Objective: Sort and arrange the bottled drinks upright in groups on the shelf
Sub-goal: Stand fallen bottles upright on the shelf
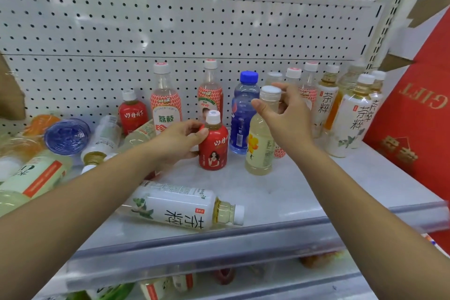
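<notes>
- At the far left of the shelf (292, 190), a heap of bottles (41, 170) is seen lying on their sides. Among them, a lying blue bottle (67, 136) shows its bottom.
- Further back, close to the pegboard (170, 31), a back red bottle (132, 113) and a lychee bottle (165, 102) are standing upright.
- The red bottle (213, 146) is gripped by the left hand (180, 140) from its left side, with the thumb on its shoulder. This bottle stands upright in the middle of the shelf.
- Near the front edge, a lying tea bottle (182, 206) is found, with its cap to the right.
- Behind the red bottle a second lychee bottle (210, 95) is placed, and just to its right a blue bottle (244, 114), both upright.
- A yellow bottle (260, 139) stands just beside the blue bottle. The right hand (286, 114) is curved around its neck, thumb in front and fingers behind the cap. Whether it is really held cannot be told.
- At the right, tea bottles (350, 117) are grouped upright, beside a gift box (418, 117).
</notes>
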Available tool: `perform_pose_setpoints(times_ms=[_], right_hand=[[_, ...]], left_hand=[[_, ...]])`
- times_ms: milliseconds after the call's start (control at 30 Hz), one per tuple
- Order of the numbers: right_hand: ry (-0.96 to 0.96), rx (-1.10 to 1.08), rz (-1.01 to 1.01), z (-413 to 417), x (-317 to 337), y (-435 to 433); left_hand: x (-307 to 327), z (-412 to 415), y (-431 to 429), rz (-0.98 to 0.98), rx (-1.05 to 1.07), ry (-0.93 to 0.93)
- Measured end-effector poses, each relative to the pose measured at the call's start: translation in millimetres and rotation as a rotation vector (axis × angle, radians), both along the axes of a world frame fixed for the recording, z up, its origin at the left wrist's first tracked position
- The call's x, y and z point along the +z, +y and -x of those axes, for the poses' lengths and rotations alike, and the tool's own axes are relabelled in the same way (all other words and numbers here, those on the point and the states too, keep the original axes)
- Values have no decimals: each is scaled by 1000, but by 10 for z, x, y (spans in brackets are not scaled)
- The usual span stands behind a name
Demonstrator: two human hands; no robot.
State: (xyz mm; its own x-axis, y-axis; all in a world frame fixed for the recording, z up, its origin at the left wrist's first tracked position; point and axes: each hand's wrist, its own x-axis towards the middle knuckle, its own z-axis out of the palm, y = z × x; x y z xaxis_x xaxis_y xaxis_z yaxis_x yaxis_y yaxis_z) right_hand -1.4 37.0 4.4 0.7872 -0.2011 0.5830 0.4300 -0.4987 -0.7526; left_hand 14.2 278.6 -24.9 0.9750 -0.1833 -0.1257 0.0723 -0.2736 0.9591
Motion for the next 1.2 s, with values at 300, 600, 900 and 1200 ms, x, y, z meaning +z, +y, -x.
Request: perform_pose_setpoints(times_ms=[300,600,900,1200], right_hand=[[49,-56,-25,234,-181,5],[454,345,164,1063,-433,376],[624,588,371,1073,-611,462],[383,682,-10,880,-290,333]], left_hand=[[132,276,46,-413,59,-291],[-33,1238,498,-460,240,-568],[-439,1633,490,-524,390,-554],[-424,1718,389,-424,445,-488]])
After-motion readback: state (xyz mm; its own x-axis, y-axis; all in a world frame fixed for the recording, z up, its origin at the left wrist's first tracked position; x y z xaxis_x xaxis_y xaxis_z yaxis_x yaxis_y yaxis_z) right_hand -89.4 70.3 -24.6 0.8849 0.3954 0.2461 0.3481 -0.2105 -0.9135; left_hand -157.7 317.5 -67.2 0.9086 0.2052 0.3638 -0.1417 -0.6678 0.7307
